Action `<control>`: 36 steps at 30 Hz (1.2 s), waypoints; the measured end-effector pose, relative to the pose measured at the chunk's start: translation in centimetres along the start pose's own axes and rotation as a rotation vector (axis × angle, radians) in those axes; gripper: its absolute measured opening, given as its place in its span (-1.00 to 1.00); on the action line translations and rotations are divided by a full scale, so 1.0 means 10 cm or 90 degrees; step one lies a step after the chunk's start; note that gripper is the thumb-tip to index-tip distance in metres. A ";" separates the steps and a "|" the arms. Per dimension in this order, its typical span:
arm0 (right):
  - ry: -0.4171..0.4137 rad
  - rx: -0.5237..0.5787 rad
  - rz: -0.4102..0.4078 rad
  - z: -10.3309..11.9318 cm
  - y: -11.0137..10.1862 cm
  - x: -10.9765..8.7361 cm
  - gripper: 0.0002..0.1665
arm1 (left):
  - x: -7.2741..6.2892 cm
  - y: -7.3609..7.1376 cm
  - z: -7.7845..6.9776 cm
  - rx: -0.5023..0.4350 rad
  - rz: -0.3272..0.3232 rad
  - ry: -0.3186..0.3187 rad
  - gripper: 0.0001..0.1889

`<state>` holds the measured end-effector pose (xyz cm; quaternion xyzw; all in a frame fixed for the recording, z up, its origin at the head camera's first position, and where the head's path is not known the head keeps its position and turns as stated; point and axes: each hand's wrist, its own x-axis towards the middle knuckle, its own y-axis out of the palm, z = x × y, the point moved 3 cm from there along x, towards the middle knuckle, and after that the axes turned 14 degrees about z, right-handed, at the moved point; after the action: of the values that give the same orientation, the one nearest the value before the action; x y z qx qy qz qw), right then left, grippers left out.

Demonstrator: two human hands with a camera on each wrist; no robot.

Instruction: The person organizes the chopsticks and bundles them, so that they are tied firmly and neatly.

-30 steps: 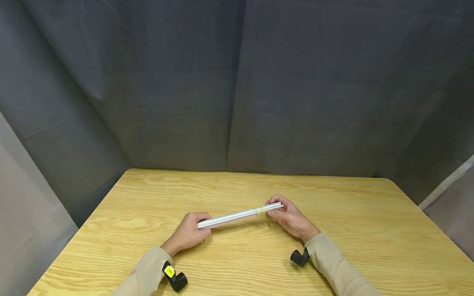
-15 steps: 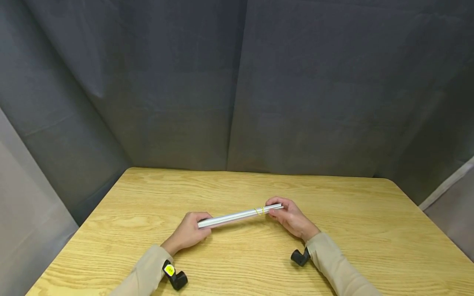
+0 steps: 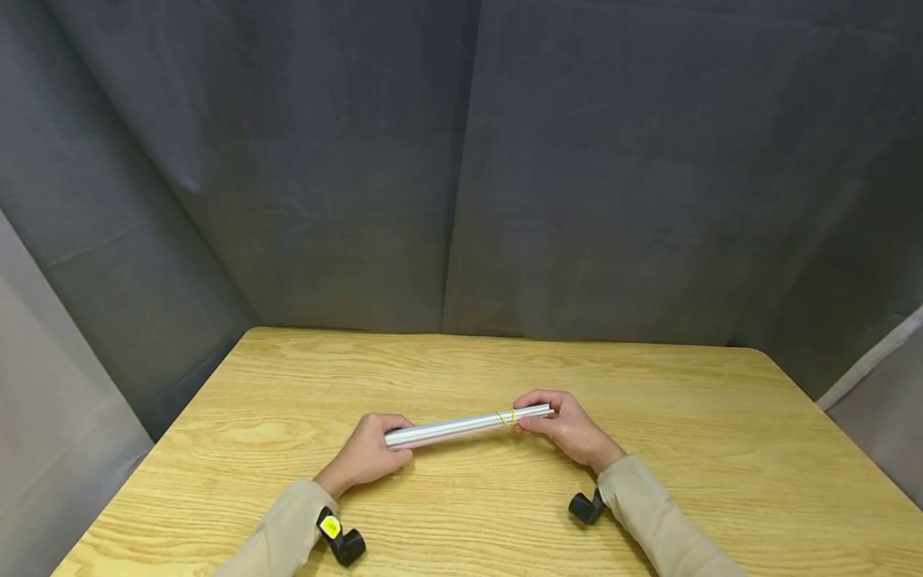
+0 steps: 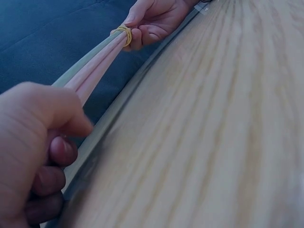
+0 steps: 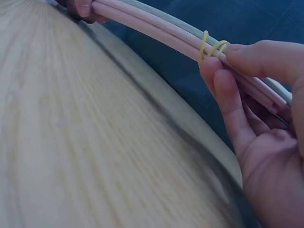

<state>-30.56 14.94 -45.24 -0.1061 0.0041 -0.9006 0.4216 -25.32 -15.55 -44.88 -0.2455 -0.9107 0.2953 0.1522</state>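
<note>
A bundle of long, thin sticks (image 3: 447,429) spans the two hands above the table, pale on top in the head view, pinkish and greenish in the wrist views. My left hand (image 3: 369,450) grips its left end between thumb and fingers. Near the other end, a yellow rubber band (image 5: 204,50) loops round the bundle in more than one turn. My right hand (image 3: 566,429) holds that end, with thumb and fingertips pinching close beside the band (image 4: 124,35). The stick tips poke out slightly past the right fingers. What the sticks are made of, I cannot tell.
A wood-grain table (image 3: 288,377) lies under both hands. Dark grey curtains (image 3: 346,200) hang behind it, with lighter panels (image 3: 58,385) at the sides. A small black camera (image 3: 346,546) sits on each wrist over beige sleeves (image 3: 281,529).
The bundle's right end has dipped a little, and my right hand's fingers have shifted about the rubber band. My left hand has stayed almost still.
</note>
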 end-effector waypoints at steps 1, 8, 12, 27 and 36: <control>0.004 -0.013 -0.005 0.00 0.00 0.00 -0.58 | 0.00 0.00 0.00 0.003 -0.001 -0.003 -0.85; 0.001 -0.059 -0.017 0.00 0.04 0.02 -0.61 | 0.01 0.00 0.02 -0.010 -0.001 -0.035 -0.75; 0.004 -0.064 -0.020 0.01 0.07 0.02 -0.62 | 0.02 0.02 0.01 -0.016 -0.001 -0.045 -0.76; 0.038 -0.186 -0.080 0.04 0.15 0.05 -0.53 | 0.04 0.04 0.03 -0.041 -0.026 -0.061 -0.75; 0.015 -0.277 -0.036 0.17 0.07 0.00 -0.67 | 0.05 0.04 0.03 -0.060 -0.027 -0.069 -0.75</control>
<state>-29.72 14.60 -43.62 -0.1843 0.2001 -0.8911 0.3633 -25.75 -15.16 -45.32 -0.2170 -0.9355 0.2615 0.0971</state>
